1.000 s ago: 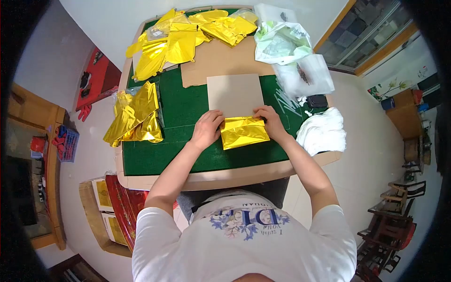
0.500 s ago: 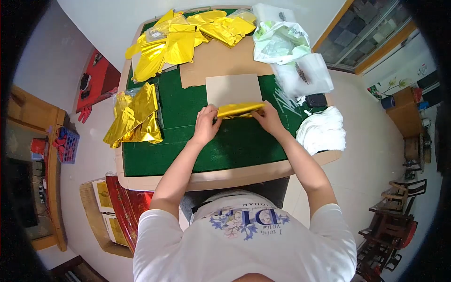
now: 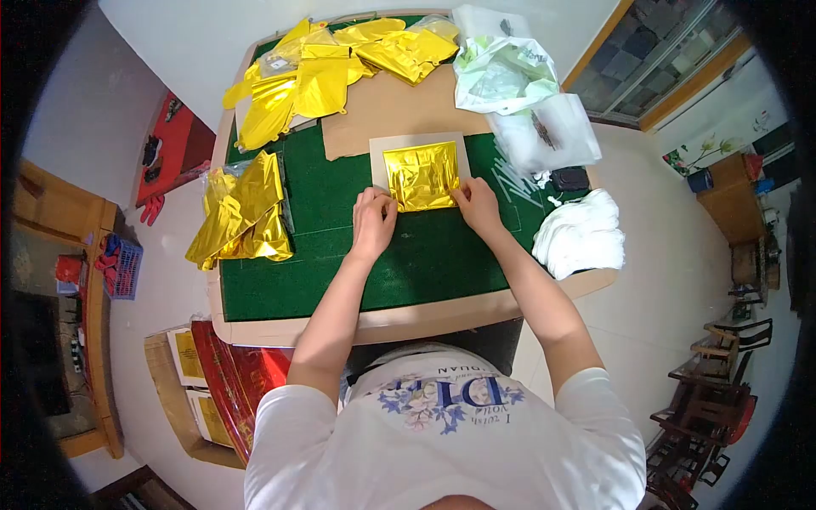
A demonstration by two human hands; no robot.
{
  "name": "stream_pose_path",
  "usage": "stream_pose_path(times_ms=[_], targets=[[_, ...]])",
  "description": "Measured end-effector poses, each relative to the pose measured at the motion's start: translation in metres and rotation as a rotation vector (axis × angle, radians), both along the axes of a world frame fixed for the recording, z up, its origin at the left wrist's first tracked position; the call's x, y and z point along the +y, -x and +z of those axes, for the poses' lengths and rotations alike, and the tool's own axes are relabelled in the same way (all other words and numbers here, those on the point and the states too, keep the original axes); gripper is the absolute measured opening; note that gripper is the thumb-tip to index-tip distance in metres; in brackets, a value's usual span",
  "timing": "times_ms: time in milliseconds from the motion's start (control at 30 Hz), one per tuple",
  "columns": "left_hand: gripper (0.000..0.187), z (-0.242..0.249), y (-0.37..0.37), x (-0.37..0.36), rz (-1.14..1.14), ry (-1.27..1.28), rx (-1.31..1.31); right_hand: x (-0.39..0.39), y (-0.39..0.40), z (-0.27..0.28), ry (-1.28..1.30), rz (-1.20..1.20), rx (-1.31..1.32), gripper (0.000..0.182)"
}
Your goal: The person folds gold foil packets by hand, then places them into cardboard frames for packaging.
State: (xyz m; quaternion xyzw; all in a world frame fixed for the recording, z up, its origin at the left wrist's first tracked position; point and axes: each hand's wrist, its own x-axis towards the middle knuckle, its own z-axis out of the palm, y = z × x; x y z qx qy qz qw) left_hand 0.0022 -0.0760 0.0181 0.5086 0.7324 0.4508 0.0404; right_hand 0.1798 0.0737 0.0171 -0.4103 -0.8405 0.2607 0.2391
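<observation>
A piece of shiny gold foil, folded into a flat square, lies on a grey-brown card in the middle of the green tabletop. At its lower left corner, the fingers of my left hand pinch the edge. My right hand grips the lower right edge between thumb and fingers. The card sticks out around the foil at the top and sides.
Loose gold foil pieces pile up at the back left, with another gold foil bundle at the left edge. Brown cardboard lies behind the card. Plastic bags, clear sticks, a black item and a white bundle line the right.
The gold foil, held up edge-on between both hands before, now lies flat on the card with its square face showing. Both hands stay at its near corners.
</observation>
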Motion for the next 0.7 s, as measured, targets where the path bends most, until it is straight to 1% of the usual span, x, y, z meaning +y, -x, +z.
stream_pose_path(times_ms=[100,167,200,267,400,467,567,600,667,700], targets=[[0.011,0.001,0.000,0.003,0.005,0.045,0.010,0.000,0.002,-0.003,-0.028,-0.009,0.021,0.023],[0.009,-0.002,-0.001,0.009,0.067,0.042,0.093,0.001,0.002,-0.005,-0.053,-0.032,0.010,0.023],[0.009,0.000,-0.001,0.011,0.067,0.041,0.091,0.001,0.002,-0.005,-0.055,-0.032,0.009,0.023],[0.005,0.003,-0.002,0.013,0.080,0.151,0.039,0.002,0.002,-0.004,-0.037,-0.038,0.021,0.022],[0.005,0.002,-0.004,0.012,0.098,0.143,0.061,0.002,0.003,-0.004,-0.011,-0.055,0.015,0.021],[0.011,-0.003,-0.004,0.013,0.112,0.055,0.086,0.003,0.004,-0.005,0.005,-0.071,0.018,0.019],[0.013,-0.003,-0.005,0.012,0.121,0.012,0.125,0.002,0.005,-0.003,0.009,-0.089,0.067,0.017],[0.013,-0.002,-0.005,0.013,0.120,0.011,0.126,0.003,0.005,-0.004,0.008,-0.091,0.069,0.017],[0.017,0.001,-0.008,0.016,0.165,0.114,0.091,0.004,0.005,-0.005,-0.052,-0.094,0.036,0.015],[0.017,0.002,-0.009,0.019,0.164,0.110,0.094,0.004,0.005,-0.005,-0.055,-0.096,0.039,0.015]])
